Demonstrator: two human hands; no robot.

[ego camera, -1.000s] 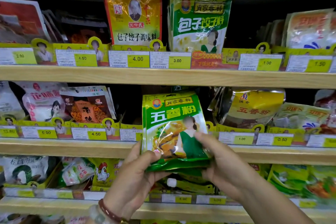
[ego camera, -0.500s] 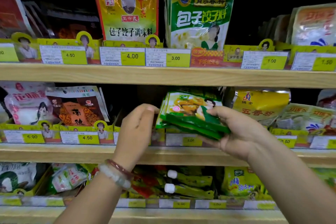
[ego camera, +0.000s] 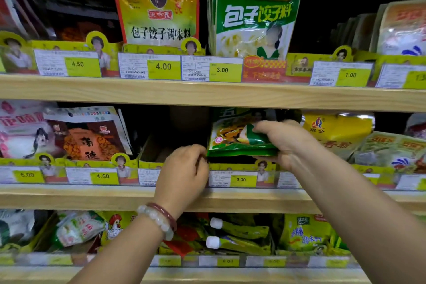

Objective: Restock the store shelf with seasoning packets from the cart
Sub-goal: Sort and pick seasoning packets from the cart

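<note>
A stack of green seasoning packets (ego camera: 232, 136) lies tilted inside the middle shelf's slot, above the 3.00 price tag (ego camera: 232, 178). My right hand (ego camera: 283, 143) grips the stack from the right, thumb on its front face. My left hand (ego camera: 184, 168) sits just left of the stack with fingers curled at the low yellow divider (ego camera: 149, 163) in front of the slot; whether it pinches anything is hidden. The cart is out of view.
The wooden middle shelf (ego camera: 92, 198) carries an orange packet (ego camera: 87, 138) at left and a yellow packet (ego camera: 338, 131) right of the stack. A dark gap (ego camera: 166, 131) lies left of the green stack. Larger packets stand on the upper shelf (ego camera: 207, 94).
The green stack went from upright in both hands before the shelf into the middle slot. My left hand let go and dropped to the slot's front edge.
</note>
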